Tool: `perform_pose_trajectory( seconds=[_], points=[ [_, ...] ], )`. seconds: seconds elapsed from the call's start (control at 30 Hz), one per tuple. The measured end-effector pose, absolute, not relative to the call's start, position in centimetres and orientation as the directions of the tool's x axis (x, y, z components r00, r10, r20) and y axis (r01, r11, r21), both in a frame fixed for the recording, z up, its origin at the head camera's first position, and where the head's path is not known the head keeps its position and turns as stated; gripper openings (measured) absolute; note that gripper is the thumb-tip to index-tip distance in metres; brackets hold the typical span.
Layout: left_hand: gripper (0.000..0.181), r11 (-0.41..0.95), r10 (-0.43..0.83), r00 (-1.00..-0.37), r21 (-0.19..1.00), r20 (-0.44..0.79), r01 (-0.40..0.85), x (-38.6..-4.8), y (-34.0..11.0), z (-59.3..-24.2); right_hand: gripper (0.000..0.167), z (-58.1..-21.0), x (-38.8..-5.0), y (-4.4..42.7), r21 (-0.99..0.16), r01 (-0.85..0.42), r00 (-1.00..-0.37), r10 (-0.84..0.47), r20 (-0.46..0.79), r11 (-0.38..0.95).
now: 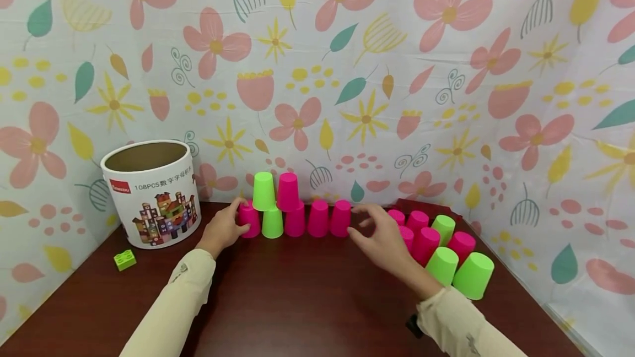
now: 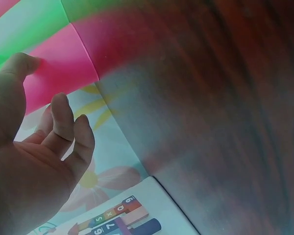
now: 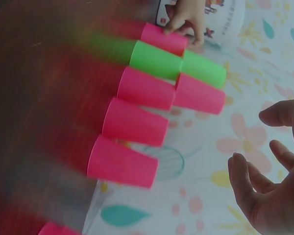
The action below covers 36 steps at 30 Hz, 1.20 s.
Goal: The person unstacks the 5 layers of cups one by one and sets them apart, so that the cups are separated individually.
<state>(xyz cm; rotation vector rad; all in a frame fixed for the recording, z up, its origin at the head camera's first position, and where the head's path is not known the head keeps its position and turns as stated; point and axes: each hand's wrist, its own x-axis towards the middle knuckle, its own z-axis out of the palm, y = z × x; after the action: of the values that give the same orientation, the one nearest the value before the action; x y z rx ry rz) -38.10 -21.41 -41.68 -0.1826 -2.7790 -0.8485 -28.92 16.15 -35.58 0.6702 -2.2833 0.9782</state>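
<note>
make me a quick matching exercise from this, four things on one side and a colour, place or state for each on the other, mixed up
Column one:
1. bucket
2. toy brick
3. right hand
4. upper green cup

Column two:
A. holding nothing
B. standing on lower cups
C. white with a printed picture
D. small and green with studs on top

Pairs: 1-C, 2-D, 3-A, 4-B

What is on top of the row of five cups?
One green cup and one pink cup, both upside down, stand side by side on the row. Whether they cover anything inside cannot be seen.
</note>
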Motion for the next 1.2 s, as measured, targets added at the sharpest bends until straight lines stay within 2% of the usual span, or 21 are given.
perform_pose_trajectory(
  seconds=[0.13, 0.27, 0.5, 1.0, 1.2],
  points=[
    [0.057, 0.826, 0.048, -0.967, 0.534, 0.25, 0.18, -38.1, -21.4, -41.5, 0.043, -35.3, -31.2, 13.5, -0.573, -0.598, -0.774, -0.216, 0.596, 0.56],
    [0.057, 0.83, 0.046, -0.969, 0.531, 0.242, 0.172, -38.1, -21.3, -41.6, 0.046, -35.1, -33.3, 11.4, -0.617, -0.581, -0.8, -0.233, 0.553, 0.53],
    [0.056, 0.822, 0.042, -0.967, 0.542, 0.252, 0.176, -38.1, -21.2, -41.6, 0.049, -35.1, -36.4, 8.3, -0.571, -0.609, -0.779, -0.279, 0.561, 0.551],
    [0.058, 0.822, 0.048, -0.968, 0.541, 0.247, 0.179, -38.1, -21.6, -41.6, 0.067, -34.7, -39.1, 3.1, -0.538, -0.559, -0.815, -0.297, 0.498, 0.631],
    [0.058, 0.819, 0.06, -0.968, 0.542, 0.244, 0.187, -38.0, -21.7, -41.6, 0.06, -35.5, -39.8, 2.4, -0.547, -0.518, -0.839, -0.266, 0.475, 0.658]
  ],
)
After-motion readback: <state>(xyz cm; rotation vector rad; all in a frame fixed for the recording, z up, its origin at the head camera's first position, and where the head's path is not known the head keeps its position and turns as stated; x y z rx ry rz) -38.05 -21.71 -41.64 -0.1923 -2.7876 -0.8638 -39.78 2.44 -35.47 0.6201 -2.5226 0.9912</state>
